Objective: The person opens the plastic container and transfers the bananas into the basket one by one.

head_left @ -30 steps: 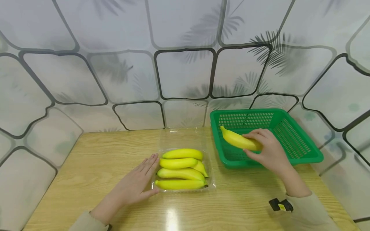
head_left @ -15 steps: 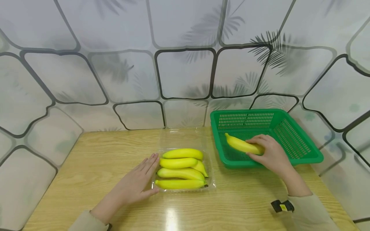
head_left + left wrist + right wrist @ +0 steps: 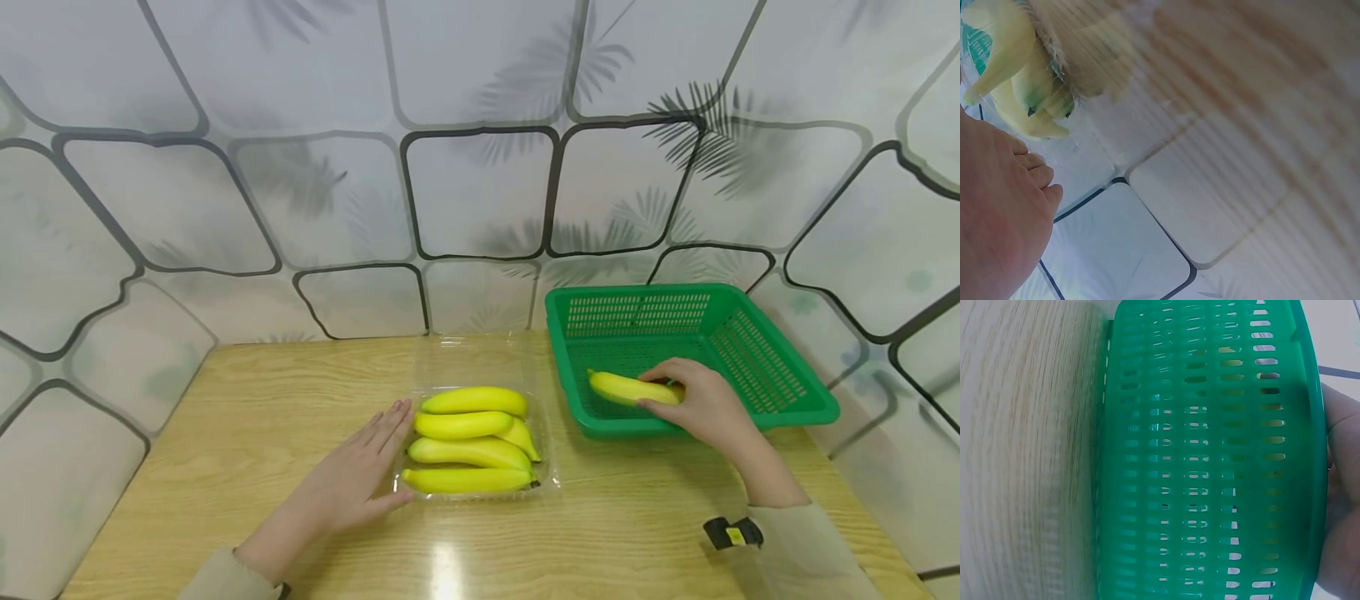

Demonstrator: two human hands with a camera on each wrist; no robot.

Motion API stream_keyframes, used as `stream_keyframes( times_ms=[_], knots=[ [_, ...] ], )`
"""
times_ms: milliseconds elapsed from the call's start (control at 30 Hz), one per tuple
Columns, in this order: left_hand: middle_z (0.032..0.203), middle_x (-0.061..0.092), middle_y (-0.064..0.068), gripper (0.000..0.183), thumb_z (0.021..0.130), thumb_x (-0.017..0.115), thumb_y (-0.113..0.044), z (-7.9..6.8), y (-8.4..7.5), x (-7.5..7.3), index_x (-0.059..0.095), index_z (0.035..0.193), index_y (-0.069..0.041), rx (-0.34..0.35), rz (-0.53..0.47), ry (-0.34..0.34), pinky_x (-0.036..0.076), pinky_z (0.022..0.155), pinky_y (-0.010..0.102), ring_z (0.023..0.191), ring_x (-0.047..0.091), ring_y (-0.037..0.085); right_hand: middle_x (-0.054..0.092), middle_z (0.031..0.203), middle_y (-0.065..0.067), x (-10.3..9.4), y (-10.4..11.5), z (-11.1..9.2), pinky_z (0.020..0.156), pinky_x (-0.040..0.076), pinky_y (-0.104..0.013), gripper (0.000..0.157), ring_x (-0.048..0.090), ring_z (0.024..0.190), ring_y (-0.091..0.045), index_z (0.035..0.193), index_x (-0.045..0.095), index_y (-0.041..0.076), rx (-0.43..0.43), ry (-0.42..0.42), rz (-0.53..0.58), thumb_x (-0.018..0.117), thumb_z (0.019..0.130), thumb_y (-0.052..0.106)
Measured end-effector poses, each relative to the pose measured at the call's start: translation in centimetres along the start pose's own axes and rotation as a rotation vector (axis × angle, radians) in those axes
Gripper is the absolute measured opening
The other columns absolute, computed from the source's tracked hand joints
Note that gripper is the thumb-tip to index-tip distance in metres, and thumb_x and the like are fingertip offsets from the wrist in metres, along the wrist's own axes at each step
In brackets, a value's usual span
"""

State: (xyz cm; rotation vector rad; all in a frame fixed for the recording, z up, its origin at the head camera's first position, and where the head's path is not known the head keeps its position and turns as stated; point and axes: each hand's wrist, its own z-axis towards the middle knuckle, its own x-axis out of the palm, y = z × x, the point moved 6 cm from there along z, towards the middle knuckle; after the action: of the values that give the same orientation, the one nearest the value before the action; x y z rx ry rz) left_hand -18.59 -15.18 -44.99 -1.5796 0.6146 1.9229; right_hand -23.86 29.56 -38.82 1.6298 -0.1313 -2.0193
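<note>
A yellow banana (image 3: 621,388), stem pointing left, sits pinched between the fingers (image 3: 667,367) and thumb (image 3: 663,411) of a person's right hand (image 3: 705,404) inside a green basket (image 3: 797,417), while the left hand (image 3: 348,479), fingers outstretched, touches a clear container (image 3: 551,482) of bananas (image 3: 469,452) on a wooden tabletop (image 3: 600,525).
</note>
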Motion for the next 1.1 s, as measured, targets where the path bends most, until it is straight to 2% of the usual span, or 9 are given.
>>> stream_keyframes(
  times_ms=[100,267,400,500,1100],
  knots=[
    [0.175,0.024,0.021,0.096,0.104,0.048,-0.067,0.0,0.0,0.0,0.028,0.165,0.004,0.002,-0.007,-0.004,-0.002,0.136,0.026,0.163,0.027,0.034,0.077,0.109,-0.010,0.1,-0.2,0.0,0.081,0.060,-0.047,0.023,0.070,0.095,-0.027,0.113,0.079,0.009,0.000,0.012,0.000,0.084,0.093,0.018],
    [0.176,0.023,0.021,0.096,0.104,0.049,-0.067,0.0,0.0,0.1,0.027,0.166,0.003,-0.006,-0.009,0.004,0.010,0.137,0.034,0.164,0.025,0.033,0.077,0.111,-0.012,0.3,-0.2,0.0,0.088,0.061,-0.058,0.018,0.072,0.101,-0.034,0.114,0.079,0.007,0.003,0.025,0.001,0.078,0.096,0.009],
    [0.176,0.023,0.020,0.096,0.104,0.049,-0.067,0.0,0.0,0.1,0.026,0.166,0.002,-0.014,-0.005,0.013,0.023,0.135,0.042,0.164,0.025,0.032,0.077,0.112,-0.012,0.4,-0.3,0.0,0.087,0.061,-0.058,0.017,0.071,0.101,-0.034,0.113,0.079,0.008,0.008,0.018,-0.007,0.078,0.096,0.010],
    [0.176,0.023,0.020,0.096,0.104,0.050,-0.067,0.0,0.0,0.0,0.027,0.166,0.002,-0.018,-0.009,0.016,0.028,0.133,0.046,0.164,0.025,0.032,0.077,0.112,-0.012,0.3,-0.2,0.0,0.086,0.061,-0.057,0.016,0.071,0.101,-0.033,0.112,0.080,0.010,0.006,0.010,-0.012,0.079,0.096,0.011],
    [0.176,0.023,0.020,0.097,0.103,0.051,-0.067,0.0,0.0,0.0,0.026,0.166,0.002,-0.024,-0.006,0.029,0.032,0.130,0.050,0.164,0.026,0.033,0.077,0.115,-0.014,-0.3,1.9,0.6,0.088,0.060,-0.060,0.025,0.071,0.106,-0.037,0.117,0.078,0.007,-0.059,-0.030,-0.002,0.081,0.093,0.008]
  ],
)
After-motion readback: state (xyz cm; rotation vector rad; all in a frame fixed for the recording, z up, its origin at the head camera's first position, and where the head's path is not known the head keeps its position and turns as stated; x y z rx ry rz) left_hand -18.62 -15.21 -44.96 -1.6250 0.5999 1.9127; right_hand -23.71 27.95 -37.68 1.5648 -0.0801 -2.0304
